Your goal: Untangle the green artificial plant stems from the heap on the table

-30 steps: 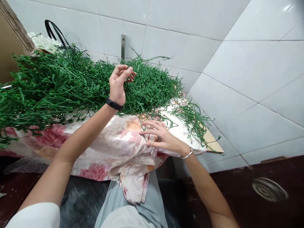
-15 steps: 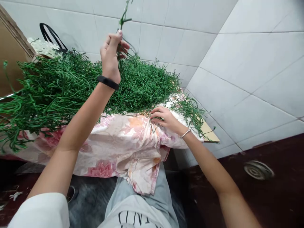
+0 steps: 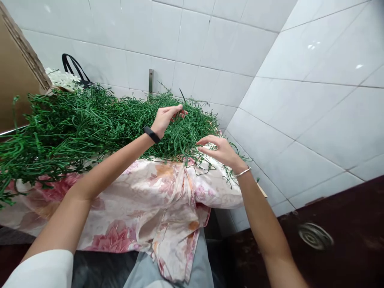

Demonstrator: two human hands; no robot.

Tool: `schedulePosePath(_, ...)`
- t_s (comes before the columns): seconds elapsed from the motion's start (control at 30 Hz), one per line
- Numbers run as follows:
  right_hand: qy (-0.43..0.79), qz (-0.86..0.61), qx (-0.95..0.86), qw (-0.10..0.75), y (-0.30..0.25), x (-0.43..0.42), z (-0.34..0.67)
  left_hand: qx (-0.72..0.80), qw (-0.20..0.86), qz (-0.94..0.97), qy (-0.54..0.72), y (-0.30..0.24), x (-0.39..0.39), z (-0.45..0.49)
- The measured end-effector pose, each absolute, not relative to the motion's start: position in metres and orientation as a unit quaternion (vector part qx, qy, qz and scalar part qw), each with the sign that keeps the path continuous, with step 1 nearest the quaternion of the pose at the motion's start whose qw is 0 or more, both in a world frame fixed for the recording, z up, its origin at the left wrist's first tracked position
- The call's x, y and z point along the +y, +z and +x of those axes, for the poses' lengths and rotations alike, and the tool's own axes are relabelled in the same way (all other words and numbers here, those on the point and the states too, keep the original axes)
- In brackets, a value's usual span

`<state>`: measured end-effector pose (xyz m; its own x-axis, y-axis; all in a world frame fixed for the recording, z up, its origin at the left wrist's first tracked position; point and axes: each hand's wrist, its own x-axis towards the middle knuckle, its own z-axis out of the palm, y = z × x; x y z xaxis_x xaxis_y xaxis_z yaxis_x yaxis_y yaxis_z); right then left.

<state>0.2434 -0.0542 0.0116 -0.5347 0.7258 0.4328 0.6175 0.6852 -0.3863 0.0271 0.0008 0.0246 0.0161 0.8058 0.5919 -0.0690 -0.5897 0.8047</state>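
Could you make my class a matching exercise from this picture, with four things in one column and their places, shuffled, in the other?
1. Black wristband
2. White flowers
3. Silver bangle
4. Green stems

A. Heaped on the floral cloth
B. At the right hand's wrist
C. At the left hand's wrist
D. Near the cardboard

Pairs: 1-C, 2-D, 3-B, 4-A

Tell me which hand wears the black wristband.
The left hand, pinching a dark stem; the right hand has a silvery bracelet at its wrist instead.
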Motion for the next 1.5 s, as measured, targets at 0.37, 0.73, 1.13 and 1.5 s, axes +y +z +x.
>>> schedulePosePath(0.37, 0.106, -0.319, -0.802, 0.493, 0.020, -0.026, 0.190, 0.253, 0.359, 0.687, 0.578, -0.006, -0.016, 0.031)
schedulePosePath(0.73, 0.173, -0.272, -0.730, 0.602, -0.011, -0.019, 0.191, 0.305, 0.160, 0.734, 0.585, -0.013, -0.024, 0.028)
schedulePosePath(1.13, 0.194, -0.309, -0.747, 0.555, -0.014, -0.024, 0.198, 0.249, 0.341, 0.705, 0.570, -0.023, -0.024, 0.037)
schedulePosePath(1.5, 0.090, -0.309, -0.811, 0.489, -0.017, -0.030, 0.193, 0.278, 0.362, 0.733, 0.505, -0.017, -0.030, 0.032)
